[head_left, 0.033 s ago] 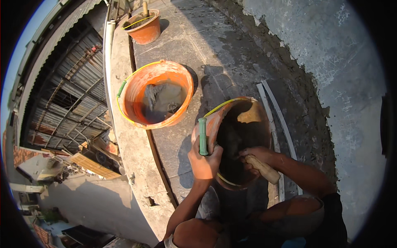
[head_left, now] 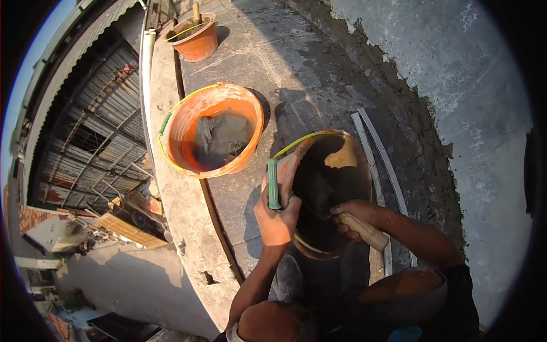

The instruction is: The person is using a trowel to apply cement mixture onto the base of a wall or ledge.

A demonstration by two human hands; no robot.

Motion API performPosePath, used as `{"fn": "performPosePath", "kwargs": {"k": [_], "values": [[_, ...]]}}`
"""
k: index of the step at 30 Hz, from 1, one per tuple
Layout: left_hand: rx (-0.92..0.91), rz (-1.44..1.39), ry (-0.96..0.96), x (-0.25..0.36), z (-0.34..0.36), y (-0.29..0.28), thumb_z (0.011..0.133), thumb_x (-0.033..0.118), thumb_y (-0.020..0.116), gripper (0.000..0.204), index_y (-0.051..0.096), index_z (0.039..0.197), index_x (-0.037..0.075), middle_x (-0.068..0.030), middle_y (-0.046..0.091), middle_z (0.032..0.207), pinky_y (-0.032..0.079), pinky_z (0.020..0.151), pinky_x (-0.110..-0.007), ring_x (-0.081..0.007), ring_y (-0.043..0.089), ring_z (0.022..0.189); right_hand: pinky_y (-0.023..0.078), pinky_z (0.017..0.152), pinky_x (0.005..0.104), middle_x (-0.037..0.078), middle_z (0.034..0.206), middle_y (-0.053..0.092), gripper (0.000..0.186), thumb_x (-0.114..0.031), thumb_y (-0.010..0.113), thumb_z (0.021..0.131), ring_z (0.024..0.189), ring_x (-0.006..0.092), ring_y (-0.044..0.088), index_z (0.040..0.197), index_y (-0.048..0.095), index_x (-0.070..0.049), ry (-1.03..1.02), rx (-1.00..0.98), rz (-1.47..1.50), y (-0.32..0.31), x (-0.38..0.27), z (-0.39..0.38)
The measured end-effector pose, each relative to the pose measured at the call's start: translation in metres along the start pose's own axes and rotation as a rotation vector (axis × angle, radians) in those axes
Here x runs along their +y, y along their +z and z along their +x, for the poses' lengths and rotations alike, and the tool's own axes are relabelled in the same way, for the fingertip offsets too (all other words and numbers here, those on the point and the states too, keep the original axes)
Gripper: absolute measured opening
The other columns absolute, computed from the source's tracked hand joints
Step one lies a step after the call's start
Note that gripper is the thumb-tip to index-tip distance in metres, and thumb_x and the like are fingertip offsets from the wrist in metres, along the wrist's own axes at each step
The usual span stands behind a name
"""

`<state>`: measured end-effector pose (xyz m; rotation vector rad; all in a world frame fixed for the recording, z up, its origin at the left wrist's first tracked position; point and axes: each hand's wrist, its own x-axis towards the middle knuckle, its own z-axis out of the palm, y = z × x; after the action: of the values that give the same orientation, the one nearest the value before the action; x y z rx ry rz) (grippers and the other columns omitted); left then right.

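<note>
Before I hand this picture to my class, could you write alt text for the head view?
A person's left hand grips an orange bucket by the rim, while the right hand holds a wooden handle at its shadowed mouth. Ahead to the left stand a second orange bucket holding murky water and, farther off, a third orange bucket.

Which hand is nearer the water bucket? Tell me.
Left. The left hand grasps the shaded bucket, to the near right of the water bucket; the right hand, on a wooden handle, is farther right.
</note>
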<state>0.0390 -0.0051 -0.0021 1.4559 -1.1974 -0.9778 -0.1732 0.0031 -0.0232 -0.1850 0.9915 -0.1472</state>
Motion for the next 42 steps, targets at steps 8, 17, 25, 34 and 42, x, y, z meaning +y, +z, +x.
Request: {"fn": "performPosePath", "kwargs": {"k": [8, 17, 25, 34, 42], "values": [[-0.034, 0.064, -0.019, 0.015, 0.013, 0.003, 0.065, 0.008, 0.058, 0.016, 0.051, 0.074, -0.004, -0.0029, 0.043, 0.058, 0.036, 0.051, -0.027, -0.0105, 0.039, 0.054, 0.049, 0.062, 0.035, 0.015, 0.075, 0.06, 0.019, -0.016, 0.058, 0.075, 0.068, 0.026, 0.062, 0.084, 0.059, 0.0, -0.616, 0.937, -1.887, 0.003, -0.028, -0.06], [0.032, -0.052, -0.083, 0.014, 0.007, 0.007, 0.065, 0.007, 0.059, 0.014, 0.052, 0.073, -0.003, -0.0019, 0.046, 0.059, 0.035, 0.05, -0.025, -0.0091, 0.04, 0.053, 0.047, 0.059, 0.0379, 0.016, 0.072, 0.057, 0.027, -0.016, 0.056, 0.073, 0.07, 0.0276, 0.059, 0.091, 0.058, 0.004, -0.857, 0.544, -2.157, 0.008, 0.029, -0.051], [-0.094, 0.063, -0.003, 0.011, 0.011, 0.0, 0.064, 0.008, 0.059, 0.015, 0.051, 0.07, -0.002, -0.002, 0.043, 0.056, 0.035, 0.049, -0.027, -0.0102, 0.039, 0.052, 0.048, 0.054, 0.0394, 0.017, 0.058, 0.057, 0.031, -0.029, 0.053, 0.081, 0.058, 0.0313, 0.06, 0.08, 0.058, 0.002, -0.465, 0.606, -2.05, -0.028, -0.019, -0.027], [-0.132, 0.064, 0.04, 0.007, 0.012, 0.007, 0.067, 0.01, 0.059, 0.016, 0.053, 0.074, -0.003, -0.0008, 0.047, 0.061, 0.036, 0.053, -0.025, -0.0093, 0.041, 0.055, 0.05, 0.053, 0.0366, 0.013, 0.068, 0.062, 0.018, -0.014, 0.058, 0.069, 0.061, 0.0249, 0.064, 0.079, 0.064, -0.001, -0.519, 0.938, -2.37, 0.018, -0.002, 0.0], [-0.02, 0.001, 0.03, 0.002, 0.0, 0.009, 0.067, 0.007, 0.057, 0.014, 0.05, 0.073, -0.003, -0.0032, 0.043, 0.056, 0.034, 0.049, -0.026, -0.0101, 0.037, 0.052, 0.05, 0.054, 0.037, 0.016, 0.069, 0.061, 0.021, -0.017, 0.06, 0.07, 0.066, 0.0289, 0.063, 0.078, 0.061, 0.003, -0.529, 0.95, -2.225, -0.016, -0.009, -0.052]]}}
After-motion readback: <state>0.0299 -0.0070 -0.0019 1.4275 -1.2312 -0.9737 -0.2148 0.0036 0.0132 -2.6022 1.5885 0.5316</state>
